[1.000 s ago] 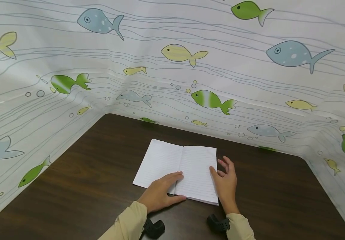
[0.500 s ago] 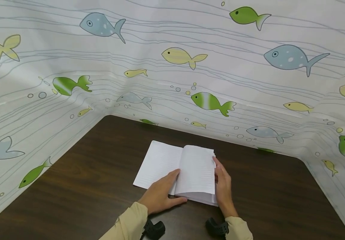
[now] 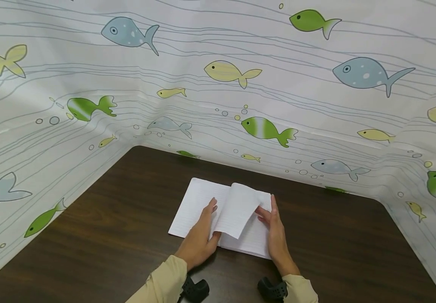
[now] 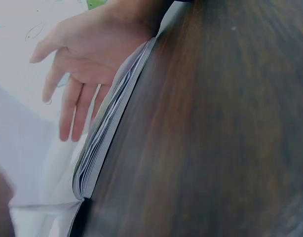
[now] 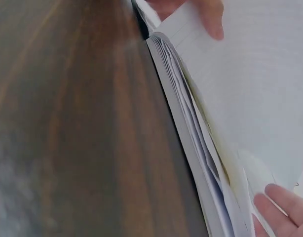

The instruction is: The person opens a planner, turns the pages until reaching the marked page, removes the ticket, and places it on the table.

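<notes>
An open notebook with white lined pages (image 3: 200,194) lies on the dark table. One loose page (image 3: 237,210) stands up from its right half, curling toward the left. My left hand (image 3: 197,242) is over the left half, fingers extended, its thumb at the lifted page's lower edge. In the right wrist view that thumb (image 5: 211,17) overlaps the page. My right hand (image 3: 276,235) is at the notebook's right side, fingers loosely extended beside the raised page's free edge. The left wrist view shows the right hand's spread palm (image 4: 94,57) beyond the stacked page edges (image 4: 104,131).
The brown wood-grain table (image 3: 100,235) extends around the notebook. White sheeting (image 3: 203,105) printed with fish rises along its back and sides. Black devices sit at both wrists, the left one (image 3: 196,290) and the right one (image 3: 272,289), below beige sleeves.
The right hand has moved from the right edge inward, and a page has risen and swung left. The left hand has shifted its fingers leftward, with its thumb now at the raised page.
</notes>
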Available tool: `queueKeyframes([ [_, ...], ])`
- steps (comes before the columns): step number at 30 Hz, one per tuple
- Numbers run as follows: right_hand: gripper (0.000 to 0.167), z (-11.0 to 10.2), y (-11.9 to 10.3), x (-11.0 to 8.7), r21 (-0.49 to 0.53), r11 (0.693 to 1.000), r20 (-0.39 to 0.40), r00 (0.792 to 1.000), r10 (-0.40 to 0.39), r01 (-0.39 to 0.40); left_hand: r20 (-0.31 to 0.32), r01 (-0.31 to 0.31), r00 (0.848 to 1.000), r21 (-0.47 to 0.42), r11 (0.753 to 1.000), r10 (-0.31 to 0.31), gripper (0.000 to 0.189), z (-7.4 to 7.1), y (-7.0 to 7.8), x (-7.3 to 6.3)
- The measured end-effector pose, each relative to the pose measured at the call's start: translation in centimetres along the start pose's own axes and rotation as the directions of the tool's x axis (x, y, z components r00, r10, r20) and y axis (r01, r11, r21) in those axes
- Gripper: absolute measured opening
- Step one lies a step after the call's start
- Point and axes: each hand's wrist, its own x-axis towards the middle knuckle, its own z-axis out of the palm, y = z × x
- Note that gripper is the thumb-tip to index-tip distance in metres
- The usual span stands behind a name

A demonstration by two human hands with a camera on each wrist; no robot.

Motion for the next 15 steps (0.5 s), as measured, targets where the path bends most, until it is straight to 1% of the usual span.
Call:
queueKeyframes([
  [1, 0.056, 0.0, 0.01, 0.05, -0.009, 1.0, -0.009, 1.0, 0.011, -0.011, -0.053, -0.009, 0.999, 0.031, 0.999, 0.011, 0.086, 0.01, -0.07, 0.09],
  [2, 0.056, -0.01, 0.0, 0.1, -0.022, 1.0, -0.012, 1.0, 0.02, -0.021, -0.112, -0.017, 0.993, 0.074, 0.997, 0.025, 0.089, 0.04, -0.14, 0.18],
  [3, 0.056, -0.01, -0.02, 0.15, -0.032, 0.999, -0.011, 0.999, 0.037, -0.037, -0.173, -0.023, 0.984, 0.13, 0.991, 0.046, 0.091, 0.09, -0.27, 0.27],
  [4, 0.056, -0.04, 0.0, 0.19, -0.039, 0.998, -0.009, 0.998, 0.056, -0.056, -0.229, -0.023, 0.971, 0.195, 0.981, 0.068, 0.092, 0.13, -0.4, 0.38],
  [5, 0.056, -0.06, 0.0, 0.22, -0.051, 0.996, -0.004, 0.998, 0.07, -0.07, -0.279, -0.018, 0.956, 0.263, 0.965, 0.094, 0.092, 0.18, -0.54, 0.48],
  [6, 0.055, -0.09, 0.02, 0.23, -0.058, 0.995, 0.002, 0.997, 0.08, -0.08, -0.317, -0.015, 0.94, 0.33, 0.944, 0.126, 0.091, 0.23, -0.68, 0.58],
  [8, 0.054, -0.12, 0.11, 0.26, -0.076, 0.994, 0.006, 0.997, 0.077, -0.077, -0.355, -0.019, 0.917, 0.414, 0.91, 0.181, 0.084, 0.26, -0.91, 0.73],
  [9, 0.053, -0.12, 0.18, 0.26, -0.08, 0.994, 0.006, 0.997, 0.071, -0.07, -0.349, -0.038, 0.914, 0.438, 0.898, 0.209, 0.081, 0.27, -0.98, 0.76],
  [10, 0.052, -0.12, 0.27, 0.25, -0.087, 0.994, 0.004, 0.998, 0.066, -0.066, -0.328, -0.065, 0.916, 0.444, 0.894, 0.23, 0.077, 0.28, -1.02, 0.74],
  [11, 0.051, -0.11, 0.33, 0.24, -0.099, 0.993, 0.001, 0.998, 0.062, -0.061, -0.297, -0.098, 0.923, 0.435, 0.895, 0.246, 0.074, 0.29, -1.01, 0.69],
  [13, 0.049, -0.09, 0.42, 0.26, -0.132, 0.99, -0.007, 0.998, 0.056, -0.056, -0.188, -0.163, 0.949, 0.396, 0.903, 0.254, 0.062, 0.31, -0.91, 0.54],
  [14, 0.049, -0.08, 0.47, 0.28, -0.153, 0.987, -0.012, 0.999, 0.05, -0.052, -0.114, -0.189, 0.962, 0.373, 0.908, 0.247, 0.057, 0.33, -0.83, 0.42],
  [15, 0.048, -0.09, 0.45, 0.28, -0.176, 0.983, -0.015, 0.999, 0.044, -0.046, -0.025, -0.204, 0.973, 0.359, 0.911, 0.228, 0.055, 0.35, -0.71, 0.28],
])
